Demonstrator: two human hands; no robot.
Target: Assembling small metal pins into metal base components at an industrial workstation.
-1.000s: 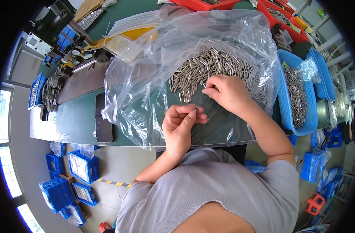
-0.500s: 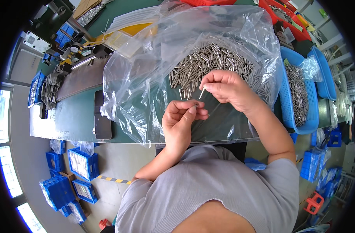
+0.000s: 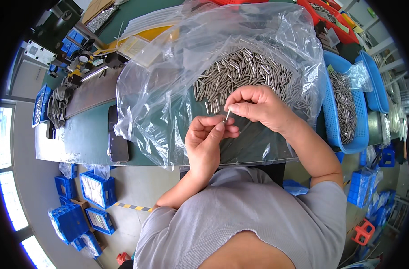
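Note:
Between thumb and forefinger, my left hand [image 3: 205,140] pinches a small metal part [image 3: 224,121] whose round end faces up; my fingers cover most of it. My right hand [image 3: 257,107] is closed on a thin, pale pin [image 3: 228,115], held nearly upright. The pin's lower tip meets the end of the small part, though I cannot tell whether it goes inside. Just beyond both hands, a heap of short metal pins [image 3: 240,71] lies on a clear plastic bag [image 3: 164,98] spread over the green table.
At the right, a blue basket [image 3: 362,130] holds more metal pins, with a red tray [image 3: 348,38] behind it. A dark phone [image 3: 118,150] lies left on the table, near a bench device with a dial [image 3: 84,57]. Blue crates [image 3: 97,188] stand on the floor.
My right hand has moved slightly left and down, bringing the pin from above my left hand onto the small metal part. My left hand has barely shifted.

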